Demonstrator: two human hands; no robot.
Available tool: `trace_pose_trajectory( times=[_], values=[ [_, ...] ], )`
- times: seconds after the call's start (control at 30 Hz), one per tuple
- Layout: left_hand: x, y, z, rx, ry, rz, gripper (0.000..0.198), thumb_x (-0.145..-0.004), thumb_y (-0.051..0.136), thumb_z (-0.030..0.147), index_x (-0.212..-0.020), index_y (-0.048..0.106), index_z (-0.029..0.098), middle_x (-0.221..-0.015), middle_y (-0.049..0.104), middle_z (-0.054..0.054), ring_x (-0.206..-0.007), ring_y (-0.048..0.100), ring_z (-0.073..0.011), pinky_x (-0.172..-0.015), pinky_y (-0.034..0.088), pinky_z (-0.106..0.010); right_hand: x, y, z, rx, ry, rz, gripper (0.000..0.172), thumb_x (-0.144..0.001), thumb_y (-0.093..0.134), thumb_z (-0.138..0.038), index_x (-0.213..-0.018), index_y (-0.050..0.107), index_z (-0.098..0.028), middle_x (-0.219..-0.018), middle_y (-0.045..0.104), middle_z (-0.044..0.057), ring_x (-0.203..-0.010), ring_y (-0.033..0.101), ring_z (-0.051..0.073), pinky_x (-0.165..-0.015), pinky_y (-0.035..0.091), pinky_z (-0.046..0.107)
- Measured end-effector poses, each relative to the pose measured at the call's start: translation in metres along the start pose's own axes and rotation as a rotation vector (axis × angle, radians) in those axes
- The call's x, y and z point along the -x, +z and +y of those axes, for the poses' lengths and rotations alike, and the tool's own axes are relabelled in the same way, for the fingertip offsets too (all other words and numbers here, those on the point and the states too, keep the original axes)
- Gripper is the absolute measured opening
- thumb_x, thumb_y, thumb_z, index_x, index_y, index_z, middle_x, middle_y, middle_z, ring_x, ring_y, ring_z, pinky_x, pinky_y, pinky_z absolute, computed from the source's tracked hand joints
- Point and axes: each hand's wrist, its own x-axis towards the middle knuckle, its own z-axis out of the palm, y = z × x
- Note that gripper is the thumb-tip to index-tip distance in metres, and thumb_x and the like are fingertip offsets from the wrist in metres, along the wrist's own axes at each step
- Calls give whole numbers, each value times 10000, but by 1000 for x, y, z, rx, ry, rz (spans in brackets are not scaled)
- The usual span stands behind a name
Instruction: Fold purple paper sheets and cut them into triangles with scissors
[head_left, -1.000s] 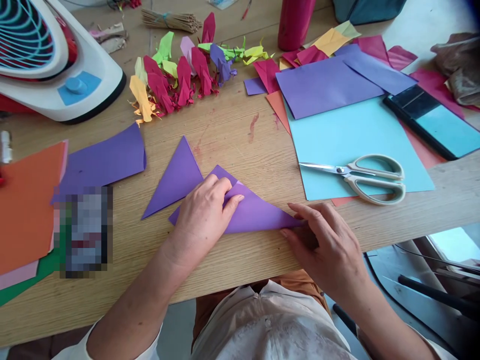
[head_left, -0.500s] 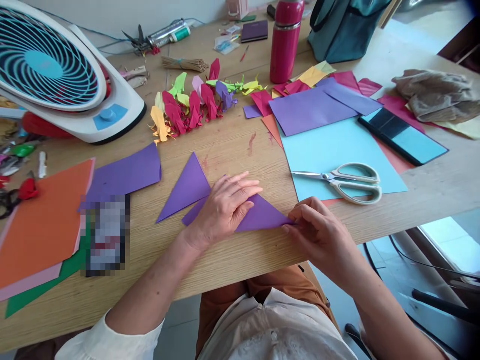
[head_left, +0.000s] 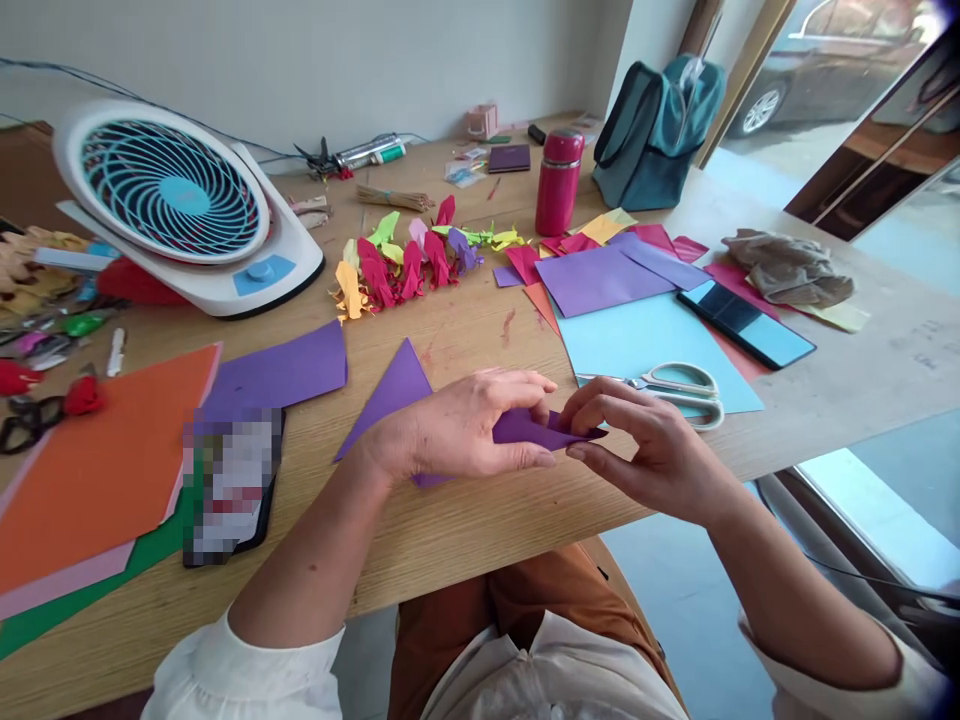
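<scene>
A folded purple paper (head_left: 525, 428) lies between my hands near the table's front edge. My left hand (head_left: 472, 425) grips its left part, thumb in front and fingers behind, hiding much of it. With thumb and fingertips, my right hand (head_left: 637, 445) pinches the right end, where a corner is lifted. Just behind my left hand, a separate purple triangle (head_left: 394, 390) rests flat on the wood. White-handled scissors (head_left: 679, 385) lie on a light blue sheet (head_left: 622, 345), right behind my right hand.
Left are orange sheets (head_left: 127, 450), a phone (head_left: 236, 490), a purple sheet (head_left: 281, 370) and a fan (head_left: 180, 200). Behind stand small folded paper figures (head_left: 409, 265), a pink bottle (head_left: 559, 185) and a teal bag (head_left: 652, 140). A dark phone (head_left: 746, 322) lies right.
My left hand has gone from lying flat on the purple paper to gripping it, closer to my right hand. The paper's right end is now raised. The view has tilted up.
</scene>
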Motion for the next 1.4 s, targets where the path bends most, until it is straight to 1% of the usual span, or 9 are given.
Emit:
trace_pose_trajectory(
  times=[0.07,0.13,0.27,0.4,0.5,0.63,0.77,1.03,1.4],
  values=[
    [5,-9,3,76,-13,-57,233,-917,660,381,-1062,668,198,-1284,660,-56,-1185,610,-216,-1012,430,-307,-17,-7,-2,-8,-84,-39,42,-943,660,-202,-946,620,-191,-1013,637,65,-895,611,157,-791,492,297],
    [13,-16,4,119,-70,-61,251,-920,651,376,-1093,669,195,-1201,680,-45,-1092,638,-196,-943,452,-286,-34,-11,-3,-36,-161,-73,42,-939,665,-192,-935,623,-185,-992,642,64,-879,612,151,-785,495,293],
    [29,-21,6,72,-178,93,205,-904,656,389,-918,661,185,-927,650,-1,-850,611,-157,-770,448,-265,-63,-7,1,-139,-238,-90,58,-925,689,-216,-930,643,-182,-1016,638,78,-946,613,170,-841,503,314],
    [37,-13,11,-73,-306,333,231,-921,624,310,-738,549,191,-763,566,37,-736,530,-129,-673,397,-256,-77,16,18,-497,-57,-32,264,-913,720,-313,-1140,617,-224,-1150,612,79,-1010,624,182,-877,530,339],
    [37,-4,12,-178,-395,429,259,-907,643,259,-701,501,192,-758,542,40,-697,515,-121,-639,382,-259,-78,35,31,-727,147,-11,409,-898,733,-378,-1247,574,-238,-1021,640,35,-875,631,150,-796,535,306],
    [36,8,11,-245,-468,438,242,-924,623,236,-712,511,197,-820,587,14,-727,560,-138,-657,407,-274,-77,46,36,-800,328,-60,323,-853,762,-424,-1054,662,-192,-905,669,24,-818,621,144,-753,517,289],
    [37,19,12,-309,-507,413,192,-943,606,247,-760,564,204,-861,631,3,-757,588,-158,-681,419,-299,-77,48,35,-860,408,-78,252,-841,768,-407,-928,695,-182,-908,695,24,-799,614,131,-733,496,271],
    [34,27,18,-490,-540,416,107,-898,684,263,-817,629,221,-800,632,10,-710,610,-176,-607,387,-308,-76,52,35,-937,460,-172,272,-828,772,-423,-907,735,-166,-799,685,4,-733,589,122,-717,478,263],
    [31,28,20,-500,-506,457,171,-921,645,240,-764,580,219,-743,618,16,-672,591,-165,-600,389,-302,-73,49,36,-952,475,-160,353,-841,748,-502,-966,759,-173,-852,681,19,-750,563,126,-689,442,252]
  ],
)
